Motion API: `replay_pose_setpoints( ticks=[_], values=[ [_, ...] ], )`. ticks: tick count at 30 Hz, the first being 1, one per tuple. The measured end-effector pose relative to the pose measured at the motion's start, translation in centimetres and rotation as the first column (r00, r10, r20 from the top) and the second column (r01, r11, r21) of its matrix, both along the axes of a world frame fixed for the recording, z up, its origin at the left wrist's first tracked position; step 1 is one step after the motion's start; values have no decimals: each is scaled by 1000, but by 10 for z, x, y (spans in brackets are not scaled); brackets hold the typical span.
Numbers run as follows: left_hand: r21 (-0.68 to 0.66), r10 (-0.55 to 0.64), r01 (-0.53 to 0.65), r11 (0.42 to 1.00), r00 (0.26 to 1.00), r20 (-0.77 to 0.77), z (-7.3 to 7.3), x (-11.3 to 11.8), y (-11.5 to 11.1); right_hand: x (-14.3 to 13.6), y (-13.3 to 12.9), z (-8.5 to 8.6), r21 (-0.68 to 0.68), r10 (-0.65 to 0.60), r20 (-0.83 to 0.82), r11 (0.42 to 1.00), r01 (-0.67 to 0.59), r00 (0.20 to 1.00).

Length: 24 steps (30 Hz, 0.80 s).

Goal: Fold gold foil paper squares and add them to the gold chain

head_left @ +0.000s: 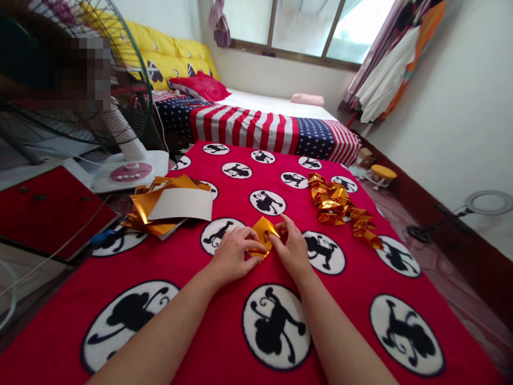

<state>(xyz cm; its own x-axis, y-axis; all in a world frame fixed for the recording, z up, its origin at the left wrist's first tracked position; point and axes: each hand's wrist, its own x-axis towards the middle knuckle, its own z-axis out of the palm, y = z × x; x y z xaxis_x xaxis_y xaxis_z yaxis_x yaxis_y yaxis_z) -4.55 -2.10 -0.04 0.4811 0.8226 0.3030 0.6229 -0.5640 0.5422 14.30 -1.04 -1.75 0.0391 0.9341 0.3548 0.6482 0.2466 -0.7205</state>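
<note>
A small piece of shiny gold foil paper, partly folded, lies on the red cloth between my hands. My left hand holds its left and near edges with thumb and fingers. From the other side, my right hand grips its right edge, thumb on top. My fingers cover part of the folds. To the left rests an untidy stack of gold foil sheets, with a sheet's pale side facing up on top. Several folded gold foil pieces lie in a cluster to the right.
The red cloth has round monkey prints. A fan stands at the left beside a red-topped box. Beyond the cloth is a bed with a striped and starred cover. A yellow stool and a ring light stand right.
</note>
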Motion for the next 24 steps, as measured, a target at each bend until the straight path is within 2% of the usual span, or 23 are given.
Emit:
replay_pose_setpoints(
  ticks=[2,7,9,12,14,19,22,24],
  values=[
    [35,10,-11,999,999,32,-1,0,-1,0,1,1,-21,-7,-31,1000,6,999],
    [51,245,-249,967,966,85,-4,2,1,2,0,2,-15,-58,-122,998,56,991],
    [33,288,-291,956,955,74,-6,2,3,3,0,2,-7,-76,-142,997,76,987],
    [14,295,-298,954,950,104,-10,1,7,3,-2,2,-14,-81,-229,997,80,970],
    [-8,298,-301,954,939,174,-10,-1,9,3,-3,5,-22,-75,-345,997,72,935],
    [-54,263,-260,964,904,336,-4,-5,10,-2,-7,10,-33,-34,-677,999,16,735],
    [-29,180,-181,983,916,359,1,-5,8,-4,-8,11,-58,-54,-750,998,15,659],
    [-47,174,-169,984,909,379,2,-5,7,-6,-8,12,-70,-46,-769,997,-13,637]
  ],
)
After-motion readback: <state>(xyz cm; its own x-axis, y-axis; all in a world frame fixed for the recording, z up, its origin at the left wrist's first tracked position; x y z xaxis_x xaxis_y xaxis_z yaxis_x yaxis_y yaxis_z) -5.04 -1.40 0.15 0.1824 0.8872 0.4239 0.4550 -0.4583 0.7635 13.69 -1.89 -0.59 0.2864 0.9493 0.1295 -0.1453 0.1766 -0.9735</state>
